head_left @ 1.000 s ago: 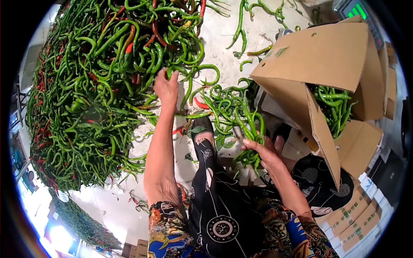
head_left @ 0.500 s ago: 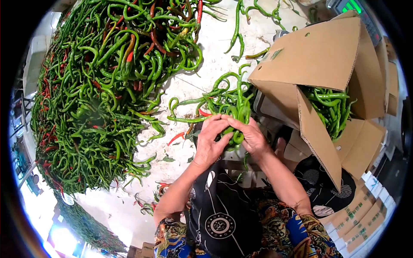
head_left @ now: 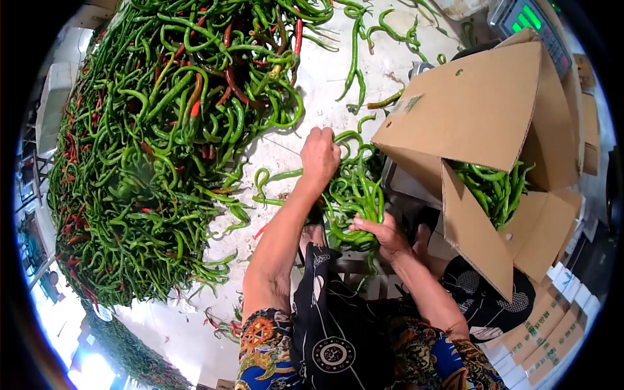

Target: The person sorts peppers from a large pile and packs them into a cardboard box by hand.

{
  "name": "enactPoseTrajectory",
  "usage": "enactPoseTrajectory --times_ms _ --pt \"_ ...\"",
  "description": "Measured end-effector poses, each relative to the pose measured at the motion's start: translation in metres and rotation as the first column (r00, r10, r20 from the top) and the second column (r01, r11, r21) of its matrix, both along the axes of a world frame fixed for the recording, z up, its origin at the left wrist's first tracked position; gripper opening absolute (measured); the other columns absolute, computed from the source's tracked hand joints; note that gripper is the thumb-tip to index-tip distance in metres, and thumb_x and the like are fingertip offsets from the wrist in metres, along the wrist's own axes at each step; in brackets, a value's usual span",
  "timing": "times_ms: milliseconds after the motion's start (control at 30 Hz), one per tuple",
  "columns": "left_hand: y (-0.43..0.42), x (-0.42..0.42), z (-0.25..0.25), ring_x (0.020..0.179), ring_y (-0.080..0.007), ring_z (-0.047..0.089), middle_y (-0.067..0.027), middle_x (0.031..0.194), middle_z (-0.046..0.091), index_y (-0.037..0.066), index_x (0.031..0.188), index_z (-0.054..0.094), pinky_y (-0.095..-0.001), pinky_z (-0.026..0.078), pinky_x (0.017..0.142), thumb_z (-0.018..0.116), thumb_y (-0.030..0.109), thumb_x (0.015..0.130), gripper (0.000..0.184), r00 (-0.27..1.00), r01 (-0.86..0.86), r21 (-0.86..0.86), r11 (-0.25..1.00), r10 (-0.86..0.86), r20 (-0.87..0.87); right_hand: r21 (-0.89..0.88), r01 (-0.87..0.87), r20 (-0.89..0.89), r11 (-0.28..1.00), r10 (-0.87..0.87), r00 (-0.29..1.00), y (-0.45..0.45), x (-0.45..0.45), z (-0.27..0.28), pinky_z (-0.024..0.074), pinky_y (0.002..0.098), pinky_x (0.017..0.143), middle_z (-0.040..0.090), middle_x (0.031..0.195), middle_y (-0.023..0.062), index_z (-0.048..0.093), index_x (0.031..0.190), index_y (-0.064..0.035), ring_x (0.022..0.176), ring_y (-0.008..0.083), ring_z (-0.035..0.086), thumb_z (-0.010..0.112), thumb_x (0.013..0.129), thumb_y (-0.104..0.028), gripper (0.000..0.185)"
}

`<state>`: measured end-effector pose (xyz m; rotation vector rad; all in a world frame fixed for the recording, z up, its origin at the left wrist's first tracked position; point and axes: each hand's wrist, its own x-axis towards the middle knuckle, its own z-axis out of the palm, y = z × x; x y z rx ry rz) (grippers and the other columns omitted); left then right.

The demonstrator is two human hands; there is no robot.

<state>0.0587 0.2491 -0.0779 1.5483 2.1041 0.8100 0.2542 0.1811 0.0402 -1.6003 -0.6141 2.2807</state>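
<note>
My right hand is closed round a bunch of long green chili peppers, its thumb lying across their lower part. The bunch spreads upward in curved, tangled strands over the table's edge. To the upper left of it, my left hand is turned down on the table with its fingers curled in. A curved green chili pepper touches or passes beside its fingertips. Whatever lies under those fingers is hidden. Another curled chili pepper lies left of my left forearm.
A large heap of green and red chili peppers covers the left of the white table. At right, an open cardboard box holds green peppers. Behind it stands a lit digital display. Flattened cartons lie lower right.
My left hand has left the bunch and reached up and left onto the table. My right hand keeps the bunch, now spread out more, slightly lower.
</note>
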Motion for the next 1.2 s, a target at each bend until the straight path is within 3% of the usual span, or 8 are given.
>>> enactPoseTrajectory --times_ms 167,333,567,600,700,767,900,1200 --pt "0.019 -0.053 0.060 0.092 -0.0354 0.047 -0.0192 0.097 0.048 0.000 0.096 0.051 -0.0459 0.041 0.082 0.061 -0.001 0.074 0.024 0.962 -0.194 0.264 0.945 0.235 -0.136 0.044 -0.026 0.021 0.999 0.025 0.999 0.004 0.004 0.000 0.0476 0.0299 0.082 0.065 0.091 0.0058 0.061 0.103 -0.0002 0.086 0.0165 0.064 0.067 0.083 -0.012 0.024" --pt "0.039 -0.066 0.013 0.095 -0.0321 0.049 -0.0155 0.102 0.051 -0.001 0.128 0.041 -0.0445 0.040 0.083 0.080 0.031 0.068 0.078 0.850 -0.363 -0.137 0.921 0.267 -0.454 0.018 -0.062 0.003 0.998 0.062 0.998 -0.001 -0.003 -0.002 0.0483 0.0306 0.081 0.065 0.090 0.0059 0.061 0.101 -0.0004 0.084 0.0166 0.064 0.067 0.082 -0.010 0.022" --pt "0.029 -0.065 0.044 0.087 -0.0376 0.056 -0.0204 0.098 0.057 0.000 0.132 0.041 -0.0432 0.048 0.077 0.067 0.015 0.076 0.063 0.984 -0.155 0.168 0.974 0.167 -0.060 0.093 -0.078 0.085 0.993 0.070 0.994 0.006 0.005 0.004 0.0484 0.0295 0.082 0.065 0.089 0.0059 0.061 0.103 0.0003 0.084 0.0152 0.063 0.066 0.083 -0.013 0.024" --pt "0.020 -0.063 0.070 0.102 -0.0323 0.061 -0.0210 0.115 0.060 -0.001 0.129 0.048 -0.0382 0.048 0.091 0.063 0.017 0.081 0.053 0.976 -0.195 0.125 0.973 0.179 0.125 0.082 -0.083 0.091 0.993 0.075 0.993 0.003 0.010 -0.007 0.0484 0.0296 0.082 0.065 0.089 0.0059 0.061 0.103 0.0002 0.084 0.0152 0.063 0.066 0.083 -0.013 0.024" --pt "-0.013 -0.075 0.132 0.069 -0.0098 0.056 -0.0037 0.089 0.063 0.002 0.124 0.054 -0.0205 0.046 0.052 0.055 0.022 0.093 0.036 0.444 -0.438 -0.154 0.886 0.362 0.819 0.061 -0.035 0.045 0.998 0.032 0.998 0.001 0.010 -0.011 0.0482 0.0301 0.082 0.064 0.092 0.0057 0.060 0.103 -0.0008 0.087 0.0162 0.063 0.065 0.083 -0.013 0.024" --pt "-0.033 -0.093 0.132 0.061 -0.0054 0.049 -0.0019 0.084 0.060 0.003 0.121 0.056 -0.0172 0.035 0.042 0.050 0.029 0.098 0.035 0.032 -0.522 -0.255 0.814 0.318 0.948 0.086 -0.007 -0.058 0.996 0.012 0.998 0.006 0.003 0.004 0.0479 0.0301 0.081 0.063 0.091 0.0053 0.060 0.103 -0.0007 0.087 0.0166 0.063 0.067 0.083 -0.014 0.025" --pt "-0.069 -0.094 0.157 0.054 -0.0101 0.044 -0.0056 0.082 0.059 0.001 0.119 0.054 -0.0198 0.034 0.036 0.042 0.031 0.100 0.038 -0.387 -0.494 -0.237 0.837 0.033 0.922 -0.012 0.081 -0.140 0.997 -0.082 0.987 0.008 -0.008 0.017 0.0517 0.0341 0.083 0.064 0.095 0.0109 0.058 0.108 0.0004 0.086 0.0222 0.066 0.071 0.078 -0.007 0.034" --pt "-0.097 -0.089 0.188 0.062 -0.0115 0.050 -0.0083 0.096 0.063 0.003 0.132 0.047 -0.0202 0.037 0.037 0.042 0.025 0.098 0.041 -0.376 -0.451 -0.060 0.891 -0.128 0.918 0.084 0.077 -0.215 0.993 -0.058 0.975 0.020 -0.024 0.056 0.0519 0.0320 0.084 0.067 0.092 0.0101 0.059 0.102 -0.0002 0.087 0.0183 0.066 0.073 0.078 -0.010 0.030"
